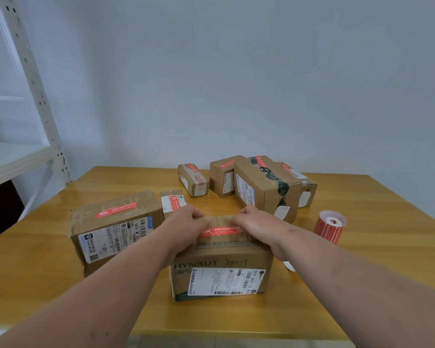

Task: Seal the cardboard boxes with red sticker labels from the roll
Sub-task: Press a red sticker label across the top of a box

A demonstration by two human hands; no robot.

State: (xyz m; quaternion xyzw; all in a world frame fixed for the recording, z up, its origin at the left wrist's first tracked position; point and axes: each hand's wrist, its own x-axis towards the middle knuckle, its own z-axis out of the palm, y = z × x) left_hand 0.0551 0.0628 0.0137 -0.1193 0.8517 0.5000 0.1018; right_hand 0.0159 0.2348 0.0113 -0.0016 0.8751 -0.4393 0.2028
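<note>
While both hands are working on the nearest box: the lines below are reading the scene.

Step in hand: the left hand and the right hand are pressing a red sticker down along the top seam of the front box, smoothing it outward, I judge.
Grip: fingers of both hands are lying over the box's top, touching it; whether they are flat or curled over the far edge I cannot tell.
Sticker roll: the roll is standing on end on the table, to the right of the front box and apart from it.
Next move: probably lifting the hands, checking the sticker's ends are lying flat, then reaching for the roll if any box is lacking a seal.
Other boxes: the large box at left, the small box behind it, and the back cluster are all showing red stickers already.
Contents: every box is closed, so what is inside is hidden.
</note>
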